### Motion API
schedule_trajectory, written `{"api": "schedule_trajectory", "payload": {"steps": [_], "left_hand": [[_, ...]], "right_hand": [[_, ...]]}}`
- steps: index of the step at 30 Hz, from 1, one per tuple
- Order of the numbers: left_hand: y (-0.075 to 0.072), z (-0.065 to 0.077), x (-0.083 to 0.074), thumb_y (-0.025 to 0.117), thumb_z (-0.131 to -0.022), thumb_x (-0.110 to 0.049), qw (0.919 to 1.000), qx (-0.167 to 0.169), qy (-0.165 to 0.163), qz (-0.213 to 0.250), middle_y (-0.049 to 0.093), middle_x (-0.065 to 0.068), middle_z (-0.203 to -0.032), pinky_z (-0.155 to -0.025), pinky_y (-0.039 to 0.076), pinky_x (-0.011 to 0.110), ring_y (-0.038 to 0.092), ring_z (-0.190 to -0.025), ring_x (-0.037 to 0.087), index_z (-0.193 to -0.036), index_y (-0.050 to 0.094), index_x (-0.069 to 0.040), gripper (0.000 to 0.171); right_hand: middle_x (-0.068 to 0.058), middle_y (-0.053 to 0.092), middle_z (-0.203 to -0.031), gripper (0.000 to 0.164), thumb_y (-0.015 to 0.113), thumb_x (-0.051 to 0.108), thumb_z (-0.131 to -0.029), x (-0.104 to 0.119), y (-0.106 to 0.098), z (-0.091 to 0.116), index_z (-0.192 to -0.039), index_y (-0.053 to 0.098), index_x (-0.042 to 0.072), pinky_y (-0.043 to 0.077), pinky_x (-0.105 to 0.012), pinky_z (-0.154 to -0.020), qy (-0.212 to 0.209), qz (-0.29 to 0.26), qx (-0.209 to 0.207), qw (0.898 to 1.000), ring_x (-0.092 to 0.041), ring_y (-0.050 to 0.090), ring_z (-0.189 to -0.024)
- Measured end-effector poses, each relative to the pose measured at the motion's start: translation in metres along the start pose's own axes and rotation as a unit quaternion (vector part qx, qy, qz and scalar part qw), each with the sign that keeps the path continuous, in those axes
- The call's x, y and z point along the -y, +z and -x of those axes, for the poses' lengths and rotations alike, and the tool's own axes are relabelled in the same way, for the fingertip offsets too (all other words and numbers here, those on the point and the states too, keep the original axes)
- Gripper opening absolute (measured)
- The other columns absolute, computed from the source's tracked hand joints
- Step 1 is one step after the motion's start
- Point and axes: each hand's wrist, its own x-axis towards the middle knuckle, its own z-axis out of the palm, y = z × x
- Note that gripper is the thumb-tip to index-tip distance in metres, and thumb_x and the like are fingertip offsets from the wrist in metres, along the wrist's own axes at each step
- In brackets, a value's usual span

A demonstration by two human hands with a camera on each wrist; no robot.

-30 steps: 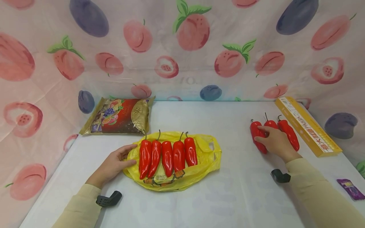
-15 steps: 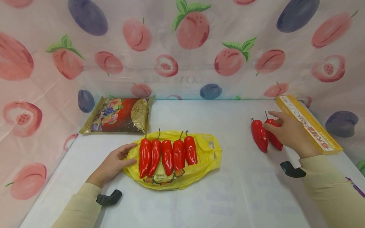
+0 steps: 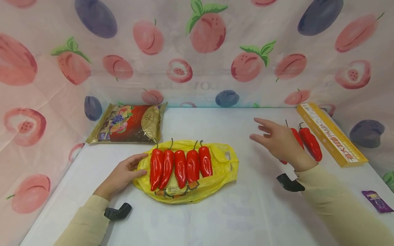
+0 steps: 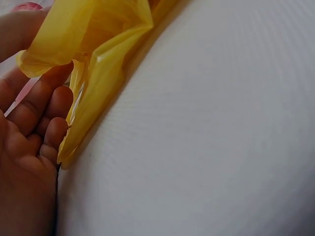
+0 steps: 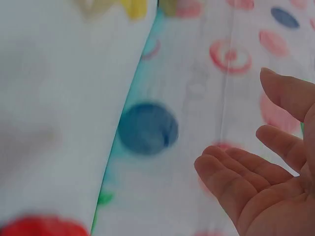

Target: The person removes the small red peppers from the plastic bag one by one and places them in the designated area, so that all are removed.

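In the head view my left hand (image 3: pixel 124 176) is at the left edge of a yellow plastic bag (image 3: pixel 223 167). The left wrist view shows its curled fingers (image 4: pixel 51 105) at the bag's folded rim. Several glossy red chili peppers (image 3: pixel 180 169) lie side by side on the bag, stems pointing away. My right hand (image 3: pixel 281 143) is in the air on the right, fingers extended and thumb apart, holding nothing. It partly covers a group of three more chili peppers; the rightmost red pepper (image 3: pixel 310 143) shows whole, while the leftmost is mostly hidden.
A yellow pasta box (image 3: pixel 332 135) lies along the right side, beyond the peppers. At the back left rests a brown and gold foil packet (image 3: pixel 129 123). A small purple packet (image 3: pixel 377 201) is at the right edge. Fruit-print cloth (image 3: pixel 203 61) hangs behind the white table (image 3: pixel 209 222).
My right hand shifted right over the loose peppers, then moved back left and opened wider beside them. My left hand, the bag and its peppers stay in place.
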Motion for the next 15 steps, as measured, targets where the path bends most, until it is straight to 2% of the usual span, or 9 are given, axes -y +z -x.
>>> {"api": "schedule_trajectory", "payload": {"steps": [6,10,13,15], "left_hand": [[0.0,0.0,0.0,0.068,-0.079,-0.026,0.9999,-0.005,-0.001,0.01,0.044,0.01,-0.131,-0.083,0.046,0.025,0.044,-0.114,0.027,-0.131,0.042,-0.015,0.06],[0.0,0.001,0.001,0.068,-0.079,-0.026,0.9998,-0.007,-0.006,0.016,0.044,0.01,-0.13,-0.082,0.046,0.025,0.045,-0.113,0.027,-0.132,0.042,-0.015,0.06],[0.0,0.001,0.001,0.068,-0.079,-0.027,0.9998,-0.008,-0.009,0.016,0.045,0.01,-0.129,-0.083,0.046,0.025,0.045,-0.112,0.026,-0.132,0.042,-0.015,0.061],[-0.001,0.001,0.001,0.069,-0.078,-0.028,0.9998,-0.007,-0.009,0.016,0.045,0.01,-0.129,-0.083,0.046,0.025,0.046,-0.112,0.026,-0.131,0.042,-0.015,0.061]], "right_hand": [[-0.008,0.048,-0.129,0.065,0.064,0.042,-0.08,0.04,0.039,-0.01,-0.136,0.038,0.023,0.05,-0.04,-0.074,-0.064,-0.028,0.033,0.997,-0.027,0.053,-0.108],[-0.003,0.048,-0.13,0.064,0.066,0.038,-0.079,0.066,0.063,-0.015,-0.135,0.04,0.021,0.049,-0.036,-0.078,-0.107,-0.043,0.057,0.992,-0.022,0.053,-0.108],[0.001,0.048,-0.13,0.062,0.066,0.038,-0.079,0.084,0.078,-0.019,-0.134,0.041,0.022,0.048,-0.035,-0.08,-0.112,-0.056,0.078,0.989,-0.019,0.052,-0.109],[0.002,0.048,-0.128,0.062,0.066,0.038,-0.079,0.094,0.087,-0.022,-0.134,0.041,0.025,0.049,-0.034,-0.079,-0.101,-0.064,0.096,0.988,-0.018,0.051,-0.11]]}}
